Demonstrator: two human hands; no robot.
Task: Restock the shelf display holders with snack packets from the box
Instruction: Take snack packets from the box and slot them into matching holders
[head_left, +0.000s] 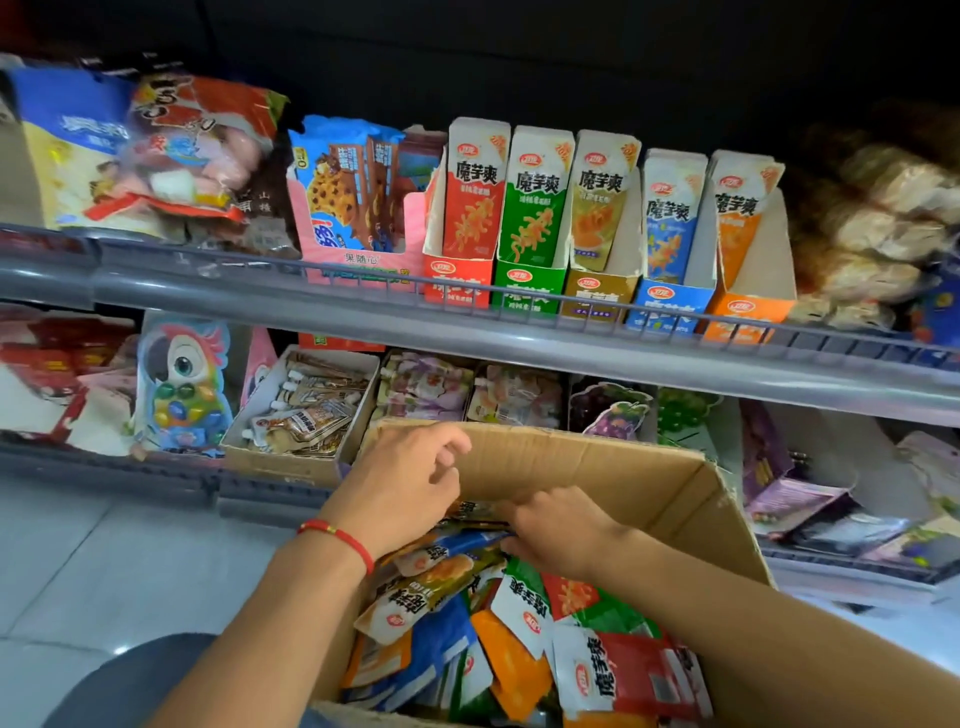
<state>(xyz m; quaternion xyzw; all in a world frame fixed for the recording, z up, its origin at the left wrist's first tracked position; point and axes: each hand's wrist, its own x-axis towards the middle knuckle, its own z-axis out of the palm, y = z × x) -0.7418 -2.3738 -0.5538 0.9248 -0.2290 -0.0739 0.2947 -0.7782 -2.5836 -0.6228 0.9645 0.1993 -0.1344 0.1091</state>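
A brown cardboard box (613, 467) sits open below me, filled with several mixed snack packets (519, 639) in red, green, gold, blue and orange. Both hands reach into its far end. My left hand (405, 483), with a red string on the wrist, has its fingers curled over a small stack of packets (472, 512). My right hand (558, 525) grips the same stack from the right. On the upper shelf stand several display holders: red (457, 280), green (530, 288), gold (597, 296), blue (670, 306) and orange (748, 312), each showing an upright packet.
A grey shelf rail (467, 332) runs across in front of the holders. Cookie packs (353, 192) and bagged sweets stand to their left, wrapped buns (872, 223) to their right. The lower shelf holds pouch drinks in a tray (306, 410) and jelly packs. Pale floor tiles lie at left.
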